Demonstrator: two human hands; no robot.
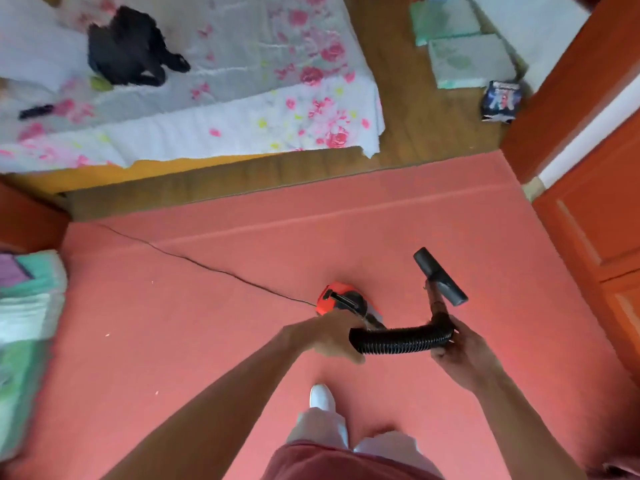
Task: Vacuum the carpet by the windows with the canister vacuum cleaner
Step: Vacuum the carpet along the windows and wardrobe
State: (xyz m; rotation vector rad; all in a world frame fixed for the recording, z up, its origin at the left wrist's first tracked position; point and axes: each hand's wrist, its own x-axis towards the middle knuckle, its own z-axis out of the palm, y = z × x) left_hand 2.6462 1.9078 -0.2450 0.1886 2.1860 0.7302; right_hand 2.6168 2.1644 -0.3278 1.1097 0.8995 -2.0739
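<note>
Right hand curls round the bend of the black hose, its floor nozzle just ahead, long axis slanting up-left to down-right over the pink carpet; left hand, blurred, grip unclear, sits beside the red canister vacuum.

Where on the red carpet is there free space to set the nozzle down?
The widest bare carpet lies on the near side of the power cord, reaching the folded bedding at left. Another free strip runs beyond the nozzle, toward the wooden floor. It is crowded around the canister and hose.
</note>
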